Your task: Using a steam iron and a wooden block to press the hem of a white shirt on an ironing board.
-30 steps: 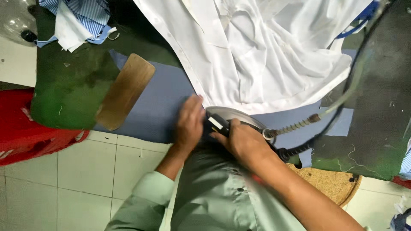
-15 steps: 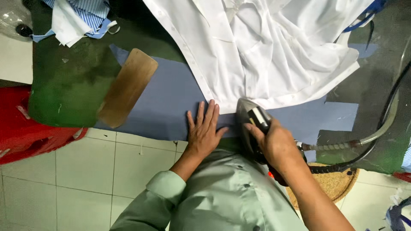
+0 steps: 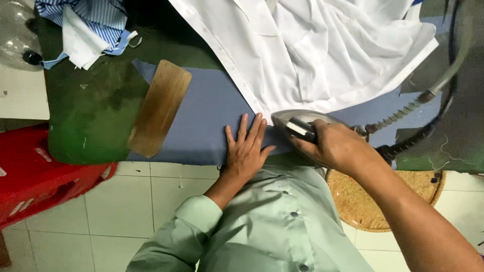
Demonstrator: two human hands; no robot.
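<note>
A white shirt lies spread over a blue-grey cloth on the green ironing table. My right hand grips the handle of a steam iron, which rests at the shirt's lower corner. A hose and a spring-guarded cord run from the iron to the right. My left hand lies flat with fingers spread on the blue-grey cloth, just left of the iron and below the shirt's buttoned edge.
A brown wooden board lies on the table to the left. Striped blue-and-white fabric is piled at the far left corner. A red plastic crate stands on the tiled floor at left; a woven mat lies under the table's right side.
The iron slid right from the shirt's corner, then came back a little left. My left hand let go of the shirt edge and spread flat on the cloth.
</note>
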